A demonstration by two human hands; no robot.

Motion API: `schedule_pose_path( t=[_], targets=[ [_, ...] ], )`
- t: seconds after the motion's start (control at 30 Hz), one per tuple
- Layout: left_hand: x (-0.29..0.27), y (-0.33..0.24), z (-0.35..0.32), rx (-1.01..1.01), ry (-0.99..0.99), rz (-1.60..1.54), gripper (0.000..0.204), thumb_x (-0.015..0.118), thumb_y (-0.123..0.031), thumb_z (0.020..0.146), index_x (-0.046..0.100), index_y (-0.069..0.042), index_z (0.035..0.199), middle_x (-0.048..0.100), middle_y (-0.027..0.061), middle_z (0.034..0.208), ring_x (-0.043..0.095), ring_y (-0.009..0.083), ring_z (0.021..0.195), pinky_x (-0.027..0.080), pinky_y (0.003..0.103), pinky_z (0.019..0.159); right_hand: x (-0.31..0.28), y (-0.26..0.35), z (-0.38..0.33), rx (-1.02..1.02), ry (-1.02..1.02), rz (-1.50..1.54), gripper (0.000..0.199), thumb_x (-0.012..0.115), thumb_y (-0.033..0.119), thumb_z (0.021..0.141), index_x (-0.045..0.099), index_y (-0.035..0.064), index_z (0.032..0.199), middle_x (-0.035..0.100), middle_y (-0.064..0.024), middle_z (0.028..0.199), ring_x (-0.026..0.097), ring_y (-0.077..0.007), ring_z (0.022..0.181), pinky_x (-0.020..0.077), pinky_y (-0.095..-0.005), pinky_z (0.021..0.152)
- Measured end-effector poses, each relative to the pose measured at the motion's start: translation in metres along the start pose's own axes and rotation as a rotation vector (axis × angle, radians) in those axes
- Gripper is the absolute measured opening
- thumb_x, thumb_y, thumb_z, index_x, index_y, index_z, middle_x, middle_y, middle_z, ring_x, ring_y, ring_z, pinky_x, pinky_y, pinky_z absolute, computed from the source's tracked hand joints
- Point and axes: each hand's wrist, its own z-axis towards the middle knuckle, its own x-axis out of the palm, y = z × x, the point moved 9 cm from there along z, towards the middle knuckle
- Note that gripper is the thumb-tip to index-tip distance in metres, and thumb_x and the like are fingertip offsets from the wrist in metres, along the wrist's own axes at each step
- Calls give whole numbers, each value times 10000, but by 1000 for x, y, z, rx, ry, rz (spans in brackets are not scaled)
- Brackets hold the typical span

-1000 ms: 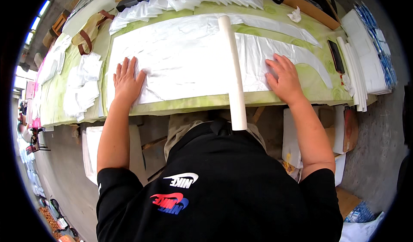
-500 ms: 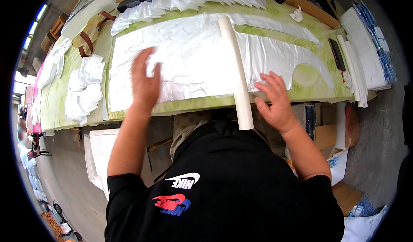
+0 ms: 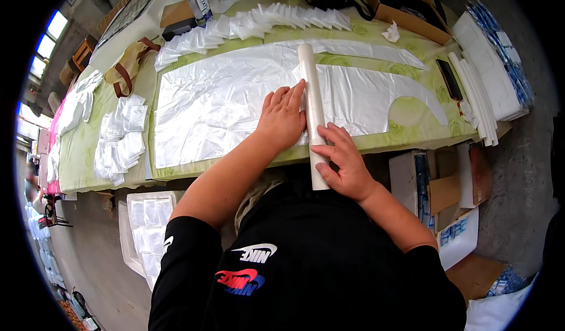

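Observation:
A long off-white tube [image 3: 313, 90] lies across a thin, wrinkled, clear plastic apron-like sheet [image 3: 206, 107], its near end sticking out past the table edge. Just left of the tube, my left hand [image 3: 281, 121] is flat on the sheet with its fingers stretched out, their tips against the tube's side. My right hand [image 3: 347, 163] is open on the tube's right side, fingers apart, with fingertips and thumb resting on its near part. Right of the tube, the sheet narrows into curved straps [image 3: 421, 90]. What lies under my palms is hidden.
Folded clear packets [image 3: 235, 25] line the far side; more packets [image 3: 120, 134] lie at left. A water bottle [image 3: 199, 1], an open carton [image 3: 406, 4], a phone [image 3: 449, 79] and white rolls [image 3: 478, 98] stand or lie around the green tablecloth [image 3: 376, 140].
Both hands have come in to the tube: my left hand moved right and down onto the sheet, my right hand moved left onto the tube. The view has shifted slightly.

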Motion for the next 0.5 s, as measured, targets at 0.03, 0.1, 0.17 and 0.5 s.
schedule_pose_path(
  t=[0.03, 0.1, 0.17, 0.5],
  targets=[
    [0, 2, 1, -6, 19, -13, 713, 592, -158, 909, 347, -57, 1571, 554, 181, 1457, 434, 363, 1411, 296, 517, 1190, 2, 1, 2, -8, 13, -19, 318, 743, 203, 873, 710, 100, 1172, 562, -162, 1440, 469, -426, 1375, 314, -565, 1175],
    [-4, 5, 3, -27, 27, -51, 700, 590, -166, 915, 361, -85, 1571, 508, 181, 1502, 423, 375, 1418, 295, 523, 1195, 4, 3, 6, -21, 41, -58, 299, 748, 216, 868, 721, 105, 1146, 572, -151, 1426, 474, -419, 1366, 316, -583, 1164],
    [-15, 8, 7, -54, 4, -101, 683, 582, -182, 925, 374, -125, 1573, 452, 179, 1554, 412, 388, 1426, 295, 531, 1197, 3, 7, 12, -25, 77, -111, 284, 743, 204, 869, 730, 110, 1136, 582, -148, 1409, 471, -412, 1368, 310, -596, 1166],
    [-61, -3, 6, 252, -166, -144, 251, 719, -254, 923, 729, -97, 1118, 676, 117, 1278, 533, 386, 1321, 391, 494, 1142, -6, 13, 5, 50, 24, -156, 311, 753, 251, 862, 711, 139, 1149, 620, -111, 1319, 515, -377, 1289, 310, -603, 1149]
  ],
)
